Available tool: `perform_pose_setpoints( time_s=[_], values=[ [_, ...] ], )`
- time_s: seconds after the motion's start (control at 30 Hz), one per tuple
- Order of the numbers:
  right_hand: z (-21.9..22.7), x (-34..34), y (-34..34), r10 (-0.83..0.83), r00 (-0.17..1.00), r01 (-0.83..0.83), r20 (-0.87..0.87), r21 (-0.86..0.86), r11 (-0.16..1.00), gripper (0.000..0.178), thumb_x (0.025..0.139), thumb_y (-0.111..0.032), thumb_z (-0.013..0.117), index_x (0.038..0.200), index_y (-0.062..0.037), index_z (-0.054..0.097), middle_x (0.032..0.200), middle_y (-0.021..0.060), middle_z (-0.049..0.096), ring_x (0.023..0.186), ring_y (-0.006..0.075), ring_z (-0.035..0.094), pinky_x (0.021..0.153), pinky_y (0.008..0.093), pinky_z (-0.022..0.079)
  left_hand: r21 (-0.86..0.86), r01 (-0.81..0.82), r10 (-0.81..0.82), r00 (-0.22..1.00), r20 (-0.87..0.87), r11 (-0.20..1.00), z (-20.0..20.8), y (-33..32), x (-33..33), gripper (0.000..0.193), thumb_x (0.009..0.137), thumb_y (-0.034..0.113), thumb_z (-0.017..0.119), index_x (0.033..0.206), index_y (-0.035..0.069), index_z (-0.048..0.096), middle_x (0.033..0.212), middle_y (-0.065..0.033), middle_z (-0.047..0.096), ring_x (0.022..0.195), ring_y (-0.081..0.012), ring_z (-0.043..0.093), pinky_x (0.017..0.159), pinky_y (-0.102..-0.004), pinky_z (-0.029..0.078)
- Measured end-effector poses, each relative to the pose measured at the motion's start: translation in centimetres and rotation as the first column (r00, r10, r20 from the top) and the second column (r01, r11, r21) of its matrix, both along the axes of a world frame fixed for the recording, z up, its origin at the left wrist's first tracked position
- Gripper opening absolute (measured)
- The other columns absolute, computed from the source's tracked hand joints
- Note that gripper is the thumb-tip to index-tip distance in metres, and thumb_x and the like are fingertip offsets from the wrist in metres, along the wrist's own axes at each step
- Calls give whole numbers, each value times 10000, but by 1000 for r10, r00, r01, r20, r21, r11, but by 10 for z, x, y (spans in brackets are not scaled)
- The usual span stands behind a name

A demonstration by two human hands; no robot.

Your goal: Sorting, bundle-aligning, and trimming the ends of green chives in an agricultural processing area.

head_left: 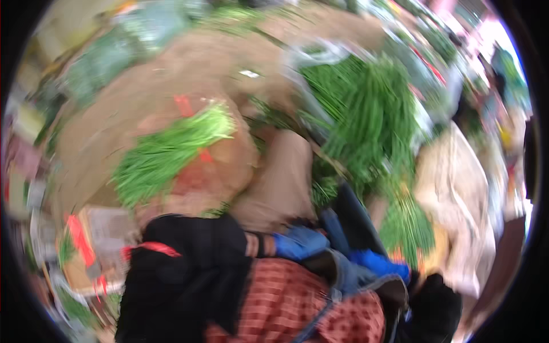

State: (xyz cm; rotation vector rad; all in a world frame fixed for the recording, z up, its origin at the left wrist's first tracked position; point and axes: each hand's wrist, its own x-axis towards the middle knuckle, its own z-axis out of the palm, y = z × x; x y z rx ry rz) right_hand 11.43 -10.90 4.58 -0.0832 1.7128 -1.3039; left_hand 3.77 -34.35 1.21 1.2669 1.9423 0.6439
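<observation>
Both my hands wear blue gloves and are low in the middle, close to my body, smeared by motion. My left hand (301,242) is beside the upper edge of a blue-grey bag (349,278) at my lap; its fingers do not show clearly. My right hand (379,265) is at the bag's right side, its fingers blurred and partly hidden. Whether either hand grips anything cannot be made out. A bunch of long green leafy stalks (174,151) with pale ends lies on a round brown block (229,166) to the left, red strips (183,106) near it.
A big heap of green stalks (374,108) spills from a clear plastic bag at the right. Below it lies another green bunch (409,226), next to a beige sack (454,188). A carton (106,240) with red strips stands at left. Wrapped bundles (106,66) line the back.
</observation>
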Motion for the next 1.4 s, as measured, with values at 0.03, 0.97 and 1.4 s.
perform_pose_setpoints(
  time_s=[0.03, 0.97, 1.4],
  values=[
    [0, 15, 1, -31, 1000, 31, -2, -40, 999, 291, 914, -192, 527, 1124, -1, 593, 978, 149, 644, 923, 210, 604, 828, 350, 465, 45, 18, -25, 983, 180, 999, -8, -4, -4, 314, 850, 294, 541, 1058, 93, 664, 1063, -158, 649, 943, -320, 628, 813, -377, 479],
    [9, 48, -51, -113, 873, 290, -475, 317, 903, 199, 809, -217, 618, 994, -149, 642, 890, 93, 651, 820, 264, 646, 717, 350, 509, 86, -80, 35, 900, 435, 993, 43, -7, -9, 273, 858, 248, 626, 1017, 28, 602, 851, -153, 657, 784, -248, 650, 699, -312, 494],
    [76, 42, -52, -319, 397, 873, 861, -247, 420, 505, 890, -221, 577, 1302, 46, 462, 1410, 148, 416, 1277, 217, 432, 1082, 320, 315, 163, -72, 70, 997, 18, 984, 6, -17, -9, 428, 722, 387, 706, 1037, 126, 580, 691, -150, 616, 664, -317, 639, 582, -405, 479]
  ],
)
